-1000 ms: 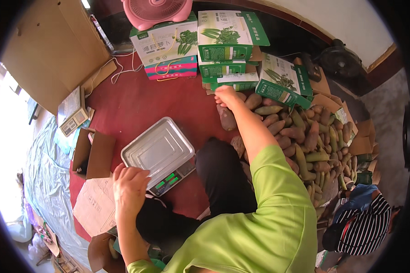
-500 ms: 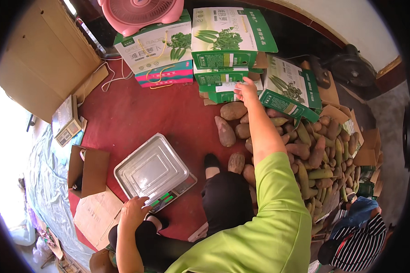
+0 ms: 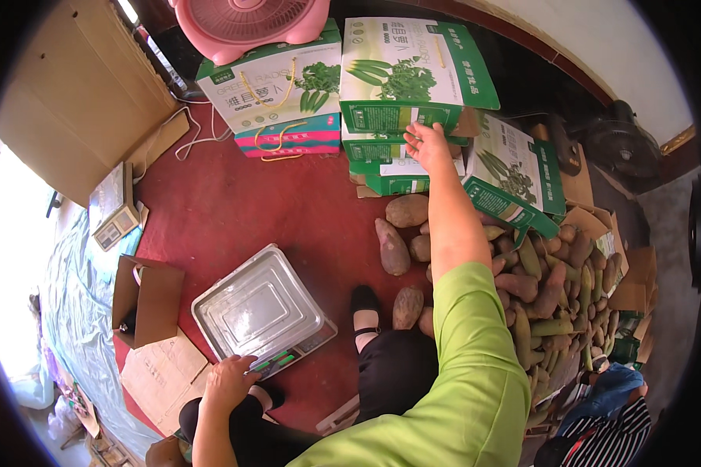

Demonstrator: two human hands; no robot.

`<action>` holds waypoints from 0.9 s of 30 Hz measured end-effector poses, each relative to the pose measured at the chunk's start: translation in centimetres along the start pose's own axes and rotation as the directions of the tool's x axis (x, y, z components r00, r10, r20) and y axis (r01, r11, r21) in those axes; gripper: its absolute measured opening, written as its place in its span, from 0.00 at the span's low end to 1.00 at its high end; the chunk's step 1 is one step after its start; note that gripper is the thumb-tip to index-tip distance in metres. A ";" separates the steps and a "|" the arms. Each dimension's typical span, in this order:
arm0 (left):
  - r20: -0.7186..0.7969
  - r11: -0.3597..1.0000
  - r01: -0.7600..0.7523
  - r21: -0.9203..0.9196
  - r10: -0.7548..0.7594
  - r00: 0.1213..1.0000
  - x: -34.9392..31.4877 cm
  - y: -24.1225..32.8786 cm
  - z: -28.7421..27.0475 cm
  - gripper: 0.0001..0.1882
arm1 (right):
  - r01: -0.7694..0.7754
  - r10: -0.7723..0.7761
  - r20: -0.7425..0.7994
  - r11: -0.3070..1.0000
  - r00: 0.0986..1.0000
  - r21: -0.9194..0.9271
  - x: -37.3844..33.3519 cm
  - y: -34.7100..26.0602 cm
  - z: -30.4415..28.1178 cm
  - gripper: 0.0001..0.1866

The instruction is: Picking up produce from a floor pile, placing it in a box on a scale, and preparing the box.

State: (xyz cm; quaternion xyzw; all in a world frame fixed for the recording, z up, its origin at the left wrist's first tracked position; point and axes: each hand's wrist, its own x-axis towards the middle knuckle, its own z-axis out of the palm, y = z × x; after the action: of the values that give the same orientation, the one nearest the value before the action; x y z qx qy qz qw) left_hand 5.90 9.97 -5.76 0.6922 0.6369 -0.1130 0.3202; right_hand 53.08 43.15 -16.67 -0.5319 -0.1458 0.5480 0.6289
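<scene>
My right hand [image 3: 430, 148] is stretched far forward, its fingers apart, in front of a stack of green-and-white cartons. The fingertips overlap the lower front edge of the top carton [image 3: 405, 70]; whether they touch it I cannot tell. My left hand [image 3: 226, 384] is open, with nothing seen in it, at the near edge of a digital scale. The scale's square metal tray [image 3: 245, 311] bears nothing, and its green-lit display panel [image 3: 276, 363] shows beside my left fingers. Another carton [image 3: 514, 167] leans tilted to the right of my right forearm.
Sweet potatoes and long green radishes [image 3: 553, 288] lie heaped on the right. A pink fan [image 3: 249, 27] sits on a carton at the back left. An open brown box [image 3: 160, 303] stands left of the scale. Someone in a striped top [image 3: 615, 428] is at the lower right.
My right hand has risen from beside the lower cartons to the top carton's front edge, fingers spreading wider. My left hand stays by the scale. The whole view has shifted slightly.
</scene>
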 end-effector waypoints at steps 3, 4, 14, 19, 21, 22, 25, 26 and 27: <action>-0.021 0.999 -0.041 0.013 0.041 0.999 0.0 -0.2 0.0 0.18 | -0.006 0.006 0.002 0.994 1.000 0.109 0.1 -0.1 -0.6 0.12; -0.031 0.998 -0.068 0.013 0.068 0.997 -0.1 -0.3 0.1 0.18 | 0.009 -0.007 -0.007 0.983 1.000 0.185 -0.2 0.1 -0.9 0.11; -0.128 0.994 -0.105 -0.022 0.101 0.987 -2.8 -0.9 0.2 0.17 | 0.172 -0.178 -0.008 0.940 0.984 0.294 -14.1 -1.1 -7.5 0.11; -0.170 0.992 -0.126 -0.018 0.121 0.978 -4.6 -1.5 0.3 0.17 | 0.295 -0.288 -0.091 0.952 0.953 0.081 -24.1 -4.7 -8.7 0.12; -0.181 0.992 -0.121 -0.025 0.115 0.977 -5.2 -1.4 0.1 0.17 | 0.338 -0.340 -0.046 0.940 0.939 -0.042 -27.4 -6.3 -8.5 0.09; -0.203 0.991 -0.129 -0.033 0.120 0.972 -5.5 -1.7 0.4 0.17 | 0.342 -0.349 -0.047 0.932 0.936 -0.120 -28.9 -7.1 -7.8 0.06; -0.252 0.984 -0.168 -0.065 0.147 0.957 -6.1 -2.2 0.6 0.16 | 0.426 -0.427 0.079 0.833 0.901 -0.354 -31.0 -8.2 -7.1 0.09; -0.240 0.986 -0.153 -0.071 0.132 0.962 -6.2 -2.1 0.4 0.16 | 0.463 -0.469 0.095 0.783 0.878 -0.416 -31.6 -8.3 -6.5 0.10; -0.247 0.983 -0.155 -0.096 0.127 0.961 -6.3 -2.4 0.5 0.16 | 0.458 -0.462 0.099 0.784 0.881 -0.419 -31.8 -8.3 -6.0 0.10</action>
State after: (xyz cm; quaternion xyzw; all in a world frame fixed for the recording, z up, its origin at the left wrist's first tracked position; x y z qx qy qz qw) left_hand 2.74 4.57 -3.30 0.7250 0.6253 0.0312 0.2871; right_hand 50.70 14.60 0.57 -0.6082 -0.3854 0.3297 0.6106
